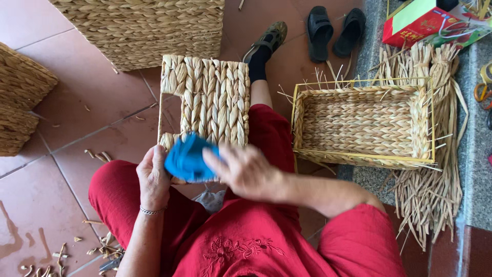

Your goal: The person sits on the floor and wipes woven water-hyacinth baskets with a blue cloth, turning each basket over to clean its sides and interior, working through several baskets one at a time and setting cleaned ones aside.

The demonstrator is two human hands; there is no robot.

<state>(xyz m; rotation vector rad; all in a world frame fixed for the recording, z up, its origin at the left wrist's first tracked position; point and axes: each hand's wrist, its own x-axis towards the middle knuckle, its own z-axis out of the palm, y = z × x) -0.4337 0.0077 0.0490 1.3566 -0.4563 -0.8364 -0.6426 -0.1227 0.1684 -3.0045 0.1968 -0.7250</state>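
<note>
Finished woven basket [359, 125], black sandals [335, 32], perhaps scissors [482, 91] at the edge.

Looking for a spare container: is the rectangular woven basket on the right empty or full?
Empty. The basket lies open side toward the camera, and only its bare woven bottom shows inside.

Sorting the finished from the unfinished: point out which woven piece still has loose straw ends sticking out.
The open rectangular basket on the stone ledge to the person's right: stray ends poke from its yellow-framed rim. The baskets at upper left look trimmed.

Blue cloth [187, 158] against the straw-yellow plaited panel [212, 97]; right of the panel, a tan woven basket [359, 123] with yellow frame; beyond it, black sandals [335, 32].
</note>
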